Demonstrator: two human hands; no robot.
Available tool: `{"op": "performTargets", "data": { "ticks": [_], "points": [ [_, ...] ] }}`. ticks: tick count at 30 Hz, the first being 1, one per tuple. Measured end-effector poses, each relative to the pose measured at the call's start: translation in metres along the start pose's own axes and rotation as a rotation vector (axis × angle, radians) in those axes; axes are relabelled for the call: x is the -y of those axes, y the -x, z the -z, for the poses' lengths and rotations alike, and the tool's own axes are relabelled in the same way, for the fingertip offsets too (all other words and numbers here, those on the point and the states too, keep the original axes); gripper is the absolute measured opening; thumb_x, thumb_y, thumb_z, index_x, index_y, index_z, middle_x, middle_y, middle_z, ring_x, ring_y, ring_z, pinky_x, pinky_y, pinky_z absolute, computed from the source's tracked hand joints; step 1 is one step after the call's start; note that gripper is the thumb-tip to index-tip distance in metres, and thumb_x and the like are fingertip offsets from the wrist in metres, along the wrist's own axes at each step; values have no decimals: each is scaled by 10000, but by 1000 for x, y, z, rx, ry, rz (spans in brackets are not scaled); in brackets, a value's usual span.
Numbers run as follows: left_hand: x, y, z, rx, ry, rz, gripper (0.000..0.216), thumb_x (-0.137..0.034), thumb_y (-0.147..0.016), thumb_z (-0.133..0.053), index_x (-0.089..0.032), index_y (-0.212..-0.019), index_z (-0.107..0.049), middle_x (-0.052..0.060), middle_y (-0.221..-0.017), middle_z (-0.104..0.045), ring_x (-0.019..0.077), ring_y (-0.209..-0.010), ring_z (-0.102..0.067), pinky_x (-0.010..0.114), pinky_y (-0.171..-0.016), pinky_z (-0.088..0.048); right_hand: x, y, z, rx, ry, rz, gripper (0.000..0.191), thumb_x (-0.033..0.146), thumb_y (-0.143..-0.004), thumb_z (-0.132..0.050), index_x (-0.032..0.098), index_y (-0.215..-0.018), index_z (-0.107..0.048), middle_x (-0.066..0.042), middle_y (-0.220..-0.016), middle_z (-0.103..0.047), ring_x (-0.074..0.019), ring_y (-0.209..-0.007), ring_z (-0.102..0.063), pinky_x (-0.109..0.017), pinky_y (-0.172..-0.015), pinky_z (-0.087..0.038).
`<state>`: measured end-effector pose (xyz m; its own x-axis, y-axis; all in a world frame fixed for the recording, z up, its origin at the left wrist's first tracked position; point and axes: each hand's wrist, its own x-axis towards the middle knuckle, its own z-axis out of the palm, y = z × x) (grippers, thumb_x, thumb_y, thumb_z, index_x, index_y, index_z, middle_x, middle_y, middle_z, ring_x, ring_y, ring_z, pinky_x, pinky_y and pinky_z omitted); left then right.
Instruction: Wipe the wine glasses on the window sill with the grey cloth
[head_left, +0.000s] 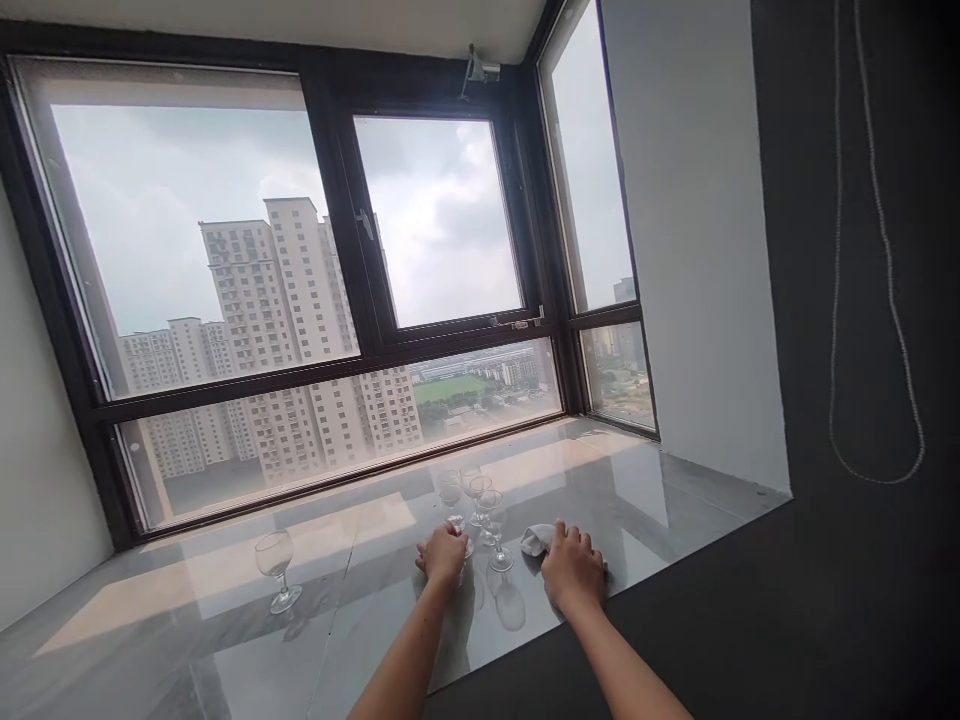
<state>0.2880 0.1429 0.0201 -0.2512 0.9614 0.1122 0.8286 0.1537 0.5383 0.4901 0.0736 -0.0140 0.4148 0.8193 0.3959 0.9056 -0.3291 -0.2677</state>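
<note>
Many window panes point(439, 220) fill upper left and middle. Shiny gray ledge point(390, 590) runs across bottom. Bunch of clear glasses point(489, 500) stands on ledge, low middle. Right hand point(574, 565), low, right of middle, fingers curled. Left hand point(442, 552), low middle, curled beside bunch; can't tell if gripping glass. Lone glass point(276, 560), lower left. White cloth point(535, 540) pokes from right hand's grip.

No lettering, numbers or signs can be read.

Glossy grey stone windowsill point(375, 585) lies open between lone clear stemmed glass point(274, 553) and left fingers point(425, 552); clustered clear stemmed glasses point(489, 502) obstruct beyond.
</note>
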Motion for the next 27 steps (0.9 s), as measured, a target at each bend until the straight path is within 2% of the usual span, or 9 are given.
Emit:
{"op": "performTargets", "data": {
  "ticks": [3,6,9,13,16,19,22,27],
  "points": [
    [11,4,6,-1,-34,-44,280,-423,-799,-546,-231,-908,-718,132,-1042,-712,368,-1212,-494,472,-952,-353,-1,1,2,14,-5,12,431,164,-927,-318,118,-1300,-530,-195,-1171,-591,-287,-1098,-534,-396,-850,-410],
    [41,11,23,-22,-92,-92,227,-379,-782,-584,-242,-895,-726,102,-1026,-718,330,-1207,-507,442,-959,-351,-1,2,3,26,-8,17,413,181,-921,-348,124,-1286,-535,-192,-1170,-589,-289,-1101,-531,-400,-852,-408],
    [90,19,51,-41,-126,-58,219,-387,-792,-579,-260,-895,-725,75,-1001,-725,297,-1144,-560,398,-909,-385,-2,2,3,33,-8,12,391,200,-917,-371,138,-1264,-541,-187,-1178,-582,-292,-1109,-527,-400,-854,-405],
    [171,27,99,-97,-148,19,201,-385,-789,-588,-248,-851,-723,57,-935,-739,259,-1071,-611,317,-850,-413,-3,1,-1,35,-5,35,378,206,-912,-377,126,-1243,-541,-190,-1164,-576,-304,-1099,-530,-407,-845,-399],
    [227,26,135,-188,-211,127,231,-405,-813,-551,-247,-844,-717,53,-970,-736,286,-1091,-594,356,-862,-412,-4,1,-5,26,-10,44,359,215,-915,-372,115,-1214,-545,-189,-1143,-578,-312,-1084,-532,-417,-829,-402],
    [265,20,159,-225,-235,221,270,-440,-833,-515,-251,-850,-706,58,-1004,-728,316,-1116,-574,406,-873,-406,-6,1,-7,28,-7,46,335,225,-916,-366,112,-1170,-554,-191,-1120,-579,-319,-1071,-536,-425,-806,-408],
    [281,12,169,-251,-216,256,276,-453,-840,-502,-255,-855,-693,59,-1009,-725,327,-1112,-566,439,-889,-398,-7,0,-8,34,2,50,340,237,-912,-373,107,-1174,-546,-200,-1122,-575,-328,-1075,-533,-431,-797,-411],
    [278,2,163,-313,-194,278,300,-472,-848,-474,-242,-819,-665,80,-983,-721,329,-1116,-552,452,-912,-385,-6,0,-3,57,13,46,344,244,-911,-372,101,-1170,-546,-207,-1129,-567,-332,-1090,-529,-432,-796,-414]
  ]
}}
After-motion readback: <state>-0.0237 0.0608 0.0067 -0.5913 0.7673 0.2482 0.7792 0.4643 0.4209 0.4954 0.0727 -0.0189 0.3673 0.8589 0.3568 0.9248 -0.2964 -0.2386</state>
